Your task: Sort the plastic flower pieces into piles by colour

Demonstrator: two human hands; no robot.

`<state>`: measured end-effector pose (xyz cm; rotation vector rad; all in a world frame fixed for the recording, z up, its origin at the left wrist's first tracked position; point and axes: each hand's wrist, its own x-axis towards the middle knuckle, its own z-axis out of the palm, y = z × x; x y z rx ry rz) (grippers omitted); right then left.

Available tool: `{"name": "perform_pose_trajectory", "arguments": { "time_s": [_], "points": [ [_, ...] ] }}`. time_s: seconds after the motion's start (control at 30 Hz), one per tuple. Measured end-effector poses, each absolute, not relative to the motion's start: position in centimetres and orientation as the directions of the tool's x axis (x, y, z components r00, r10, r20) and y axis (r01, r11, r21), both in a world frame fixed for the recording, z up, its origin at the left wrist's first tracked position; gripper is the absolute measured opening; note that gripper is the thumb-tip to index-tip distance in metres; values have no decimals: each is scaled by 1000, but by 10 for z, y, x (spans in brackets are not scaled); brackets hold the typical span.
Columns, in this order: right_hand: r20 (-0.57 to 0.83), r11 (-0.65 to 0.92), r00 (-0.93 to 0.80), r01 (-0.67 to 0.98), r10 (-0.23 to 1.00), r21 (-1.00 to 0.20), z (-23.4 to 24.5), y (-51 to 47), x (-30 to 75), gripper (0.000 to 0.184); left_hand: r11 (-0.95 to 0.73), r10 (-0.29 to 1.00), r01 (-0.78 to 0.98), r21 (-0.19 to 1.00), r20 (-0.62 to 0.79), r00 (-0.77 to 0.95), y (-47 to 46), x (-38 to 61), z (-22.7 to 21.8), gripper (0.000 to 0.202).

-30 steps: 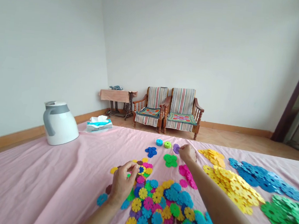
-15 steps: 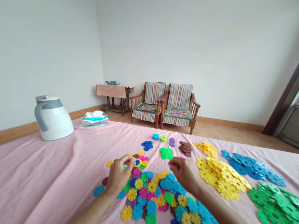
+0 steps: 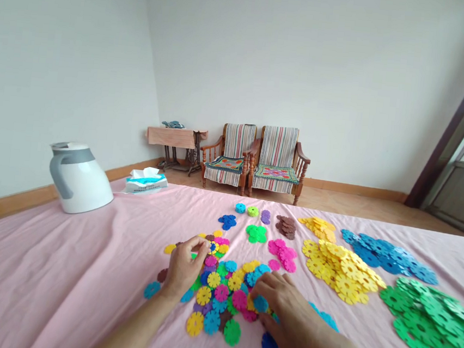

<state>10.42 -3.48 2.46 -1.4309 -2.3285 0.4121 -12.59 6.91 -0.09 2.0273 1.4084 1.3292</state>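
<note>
Thumb and index finger of my left hand (image 3: 185, 265) are pinched together at the upper left of a mixed heap of plastic snowflake discs (image 3: 221, 292). A yellow disc with a dark blue centre (image 3: 213, 247) shows right by the fingertips; whether they grip it, I cannot make out. Over the right part of the heap, my right hand (image 3: 286, 313) bends down with its fingers curled. A light blue snowflake disc (image 3: 260, 303) lies between its fingers and thumb. The hand hides part of the heap beneath it.
Sorted behind the heap are green (image 3: 256, 233), pink (image 3: 283, 254), dark blue (image 3: 227, 222) and brown (image 3: 286, 227) discs. Larger yellow (image 3: 343, 269), blue (image 3: 388, 256) and green (image 3: 433, 319) piles spread rightward. At left stand a white jug (image 3: 85, 182) and a tissue box (image 3: 146, 182).
My right hand has moved from over the pink discs down toward me onto the mixed heap, uncovering the pink pile. My left hand has stayed nearly still; the view has shifted slightly.
</note>
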Motion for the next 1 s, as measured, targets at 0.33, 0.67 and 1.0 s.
{"name": "perform_pose_trajectory", "arguments": {
  "time_s": [0.33,0.67,1.0],
  "points": [
    [212,405,-346,756,914,-514,23,-41,97,14,-549,829,520,654,508,236,53,-115,4,26],
    [223,446,-395,851,891,-276,11,-33,75,16,-534,838,523,665,497,224,58,-115,0,25],
    [328,553,-490,823,808,-131,4,-38,74,13,-530,842,513,675,491,223,59,-117,-2,24]
  ]
}}
